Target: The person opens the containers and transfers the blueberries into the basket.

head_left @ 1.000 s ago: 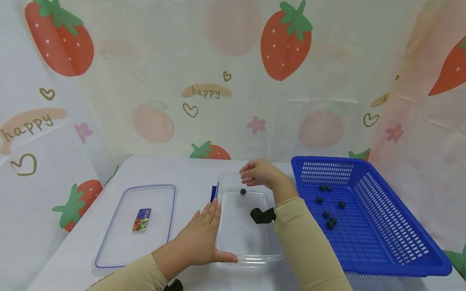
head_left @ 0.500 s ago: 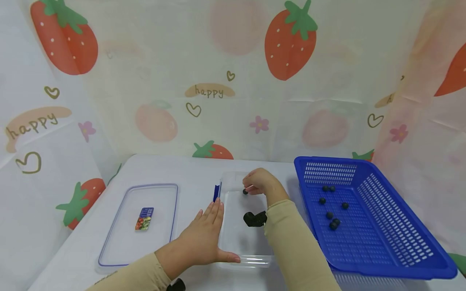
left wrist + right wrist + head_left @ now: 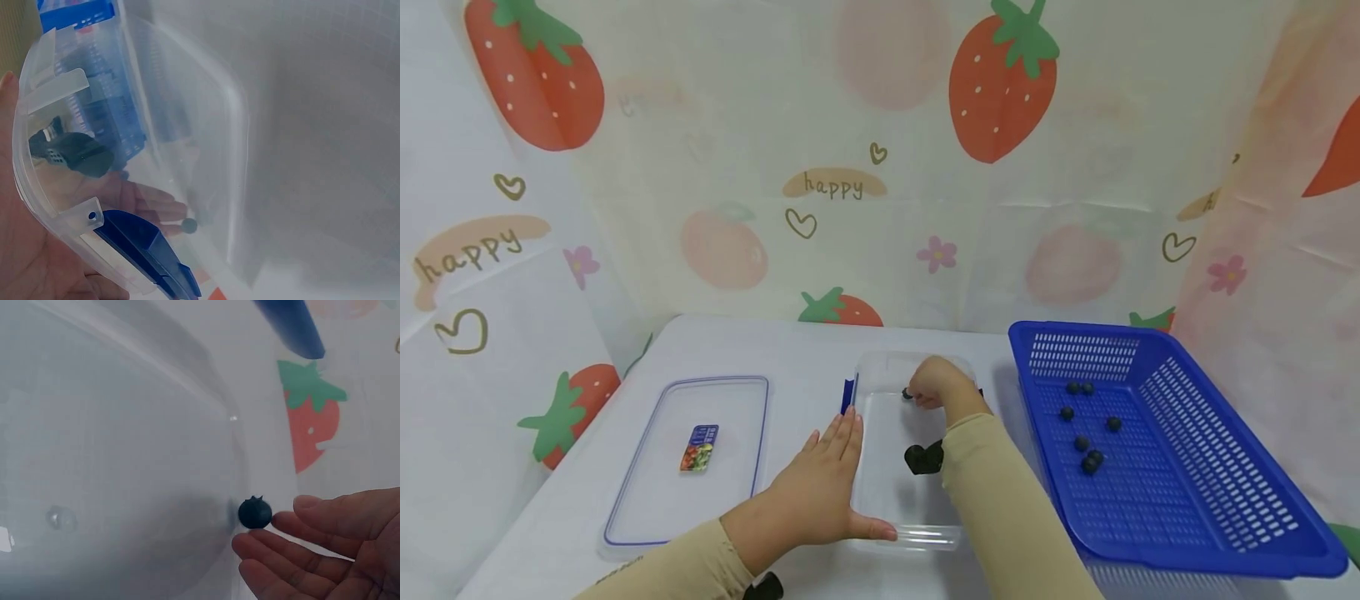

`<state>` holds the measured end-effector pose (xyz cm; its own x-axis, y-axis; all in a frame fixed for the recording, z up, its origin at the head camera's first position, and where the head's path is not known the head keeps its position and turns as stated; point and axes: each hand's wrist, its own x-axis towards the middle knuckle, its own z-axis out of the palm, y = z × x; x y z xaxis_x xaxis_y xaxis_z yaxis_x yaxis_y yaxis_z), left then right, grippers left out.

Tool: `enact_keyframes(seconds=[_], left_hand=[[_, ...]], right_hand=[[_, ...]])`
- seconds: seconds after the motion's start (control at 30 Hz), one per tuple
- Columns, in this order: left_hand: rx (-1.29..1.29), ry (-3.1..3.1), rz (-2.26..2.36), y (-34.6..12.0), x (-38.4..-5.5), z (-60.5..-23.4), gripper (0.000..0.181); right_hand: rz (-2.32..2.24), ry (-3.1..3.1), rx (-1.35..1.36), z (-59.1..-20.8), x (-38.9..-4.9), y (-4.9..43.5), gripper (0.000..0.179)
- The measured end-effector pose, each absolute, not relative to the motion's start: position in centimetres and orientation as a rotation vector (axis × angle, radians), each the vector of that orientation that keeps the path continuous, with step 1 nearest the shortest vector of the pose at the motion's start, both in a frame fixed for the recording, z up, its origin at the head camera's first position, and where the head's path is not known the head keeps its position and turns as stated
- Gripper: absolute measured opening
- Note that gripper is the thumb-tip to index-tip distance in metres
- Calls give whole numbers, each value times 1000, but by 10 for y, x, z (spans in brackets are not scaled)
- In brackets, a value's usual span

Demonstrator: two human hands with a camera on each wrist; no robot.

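Observation:
A clear plastic container (image 3: pixel 880 492) with blue side clips stands in the middle of the table. My left hand (image 3: pixel 812 492) lies against its left side, fingers straight and thumb spread along the near rim. Inside its far end, my right hand (image 3: pixel 942 387) reaches down to a single blueberry (image 3: pixel 907 393). The right wrist view shows this blueberry (image 3: pixel 255 514) at the fingertips, with the thumb apart from it. Through the clear wall, the left wrist view also shows the blueberry (image 3: pixel 189 225) beside the right fingers.
Right of the container is a blue plastic basket (image 3: pixel 1172 492) holding several blueberries (image 3: pixel 1081 442). A clear lid (image 3: pixel 647 500) with a blue seal and a printed label (image 3: pixel 700 448) lies at left. Fabric with strawberry prints (image 3: pixel 1003 83) hangs behind the table.
My right hand has moved down into the container, from above its far end to the blueberry. The left hand keeps its place at the container's left side.

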<state>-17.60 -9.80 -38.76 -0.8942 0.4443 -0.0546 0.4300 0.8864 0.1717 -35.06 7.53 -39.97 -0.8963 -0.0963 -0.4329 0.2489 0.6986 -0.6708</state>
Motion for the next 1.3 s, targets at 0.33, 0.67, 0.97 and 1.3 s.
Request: enact_keyframes(seconds=[0.33,0.67,0.97,1.3], left_hand=[[683,2966,242,-97,-175,-387,135],[689,2955,275,-97,-174,-386,129],[698,2944,270,-98,-175,-386,128],[692,2940,276,-98,-175,-387,129]], right_hand=[[-833,2543,-211,-406,-349,69,32],[-840,2487,-376,-410,-345,56,36],[-838,2460,-463,-412,-346,50,37],[-968,2368,-387,-411,-345,52,34]])
